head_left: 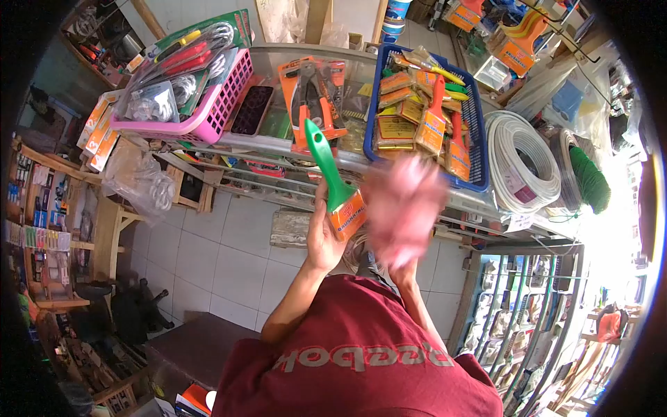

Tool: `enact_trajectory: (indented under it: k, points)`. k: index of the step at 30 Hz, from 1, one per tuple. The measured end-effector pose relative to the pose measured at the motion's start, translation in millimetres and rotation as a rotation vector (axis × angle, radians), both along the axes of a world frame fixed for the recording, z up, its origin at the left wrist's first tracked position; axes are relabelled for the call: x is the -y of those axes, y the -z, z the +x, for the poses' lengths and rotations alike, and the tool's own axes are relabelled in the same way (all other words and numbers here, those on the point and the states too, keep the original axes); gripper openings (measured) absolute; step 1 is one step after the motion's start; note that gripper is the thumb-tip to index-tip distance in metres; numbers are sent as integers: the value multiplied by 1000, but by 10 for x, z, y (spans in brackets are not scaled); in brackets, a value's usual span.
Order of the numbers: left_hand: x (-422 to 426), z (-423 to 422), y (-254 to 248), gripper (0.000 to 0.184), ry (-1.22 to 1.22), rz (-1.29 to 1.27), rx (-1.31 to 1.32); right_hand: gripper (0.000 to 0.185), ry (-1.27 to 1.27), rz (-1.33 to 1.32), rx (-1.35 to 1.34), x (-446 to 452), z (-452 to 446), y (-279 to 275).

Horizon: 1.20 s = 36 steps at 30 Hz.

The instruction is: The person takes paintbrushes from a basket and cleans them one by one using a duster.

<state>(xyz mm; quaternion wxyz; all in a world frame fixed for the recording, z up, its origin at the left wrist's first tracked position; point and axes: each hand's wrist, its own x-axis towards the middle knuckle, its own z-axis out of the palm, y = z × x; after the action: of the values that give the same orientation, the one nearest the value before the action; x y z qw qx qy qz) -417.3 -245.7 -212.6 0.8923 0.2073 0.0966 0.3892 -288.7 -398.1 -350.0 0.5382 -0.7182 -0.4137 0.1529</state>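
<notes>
A paintbrush (328, 165) with a green handle and an orange printed wrapper on its head is in my left hand (321, 240). Its handle points up and slightly left, and my fingers are closed around the wrapped head. To its right, a pink cloth (406, 212) is smeared by motion. My right hand (403, 272) is underneath and grips it, with most of the fingers hidden by the cloth. Beyond both hands, a blue basket (370, 139) on the glass counter holds several wrapped paintbrushes (432, 119) with red, green and yellow handles.
On the glass counter (278, 142) are a pink basket (187, 130) of packaged goods, a dark phone (253, 110) and orange-handled pliers (311, 97). Coils of white cable (497, 156) stand at the right. A glass cabinet (517, 292) is at the lower right.
</notes>
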Motion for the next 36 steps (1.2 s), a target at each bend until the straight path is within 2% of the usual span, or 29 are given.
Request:
enact_trajectory:
  k: [1,2,4,5,6,7,10,12,13,14,15,16,18,19,20,21,23,24,25,27,28,29,31,32,33,35,36]
  points:
    - [20,9,6,50,33,-97,5,26,-46,-66,83,24,60,-35]
    - [46,18,20,50,14,-61,-36,27,-79,-230,162,52,115,-78]
    - [81,33,64,51,-22,15,-118,29,22,-294,102,42,157,-172]
    - [78,43,83,52,-43,54,-158,29,61,-229,77,39,196,-120]
    - [24,1,89,52,102,173,-31,28,103,-159,-11,16,184,-221]
    - [27,-23,80,52,104,184,-65,36,171,84,-289,-33,115,-166]
    - [68,-70,130,52,125,207,-185,21,-22,-292,189,144,310,-135]
    - [111,-85,288,52,150,206,-286,16,12,-273,378,175,357,-156]
    - [75,-127,339,52,186,28,-403,14,85,-362,204,193,376,-148]
    - [-12,-167,377,55,402,104,-198,16,159,-213,187,183,364,-171]
    - [-12,-175,336,55,443,90,-199,18,232,-61,170,137,334,-261]
    - [-4,-187,286,55,484,78,-201,25,298,21,-235,182,332,-40]
    - [17,-224,287,56,552,41,-190,17,32,-136,34,322,486,-85]
    - [14,-231,309,58,465,349,-301,16,-101,-217,168,348,504,-218]
    - [11,-237,330,59,347,638,-437,18,-42,-325,395,299,512,-344]
    - [29,-278,422,60,541,180,-355,15,69,-287,268,306,528,-249]
    - [-33,-247,273,60,651,52,-212,13,280,-207,19,308,605,14]
    - [-34,-250,288,59,650,98,-220,19,297,-153,-70,240,559,-206]
    - [-36,-258,281,59,658,97,-242,15,250,63,389,211,652,-44]
    - [-11,-280,272,58,677,92,-285,15,116,55,480,240,582,-301]
    - [52,-289,265,59,488,344,-538,13,-1,-305,379,315,637,-422]
    - [28,-269,250,59,524,281,-481,11,56,-279,422,326,703,-266]
    - [-33,-228,186,60,592,150,-369,11,237,-274,214,285,700,-320]
    - [-41,-232,154,60,582,173,-369,11,346,-158,151,249,710,-246]
    - [-45,-236,151,61,568,199,-389,8,322,-77,66,247,647,-354]
    - [-46,-254,152,61,540,250,-434,6,144,145,308,301,608,-362]
    - [-64,-264,185,61,557,291,-435,5,0,-183,446,406,637,-419]
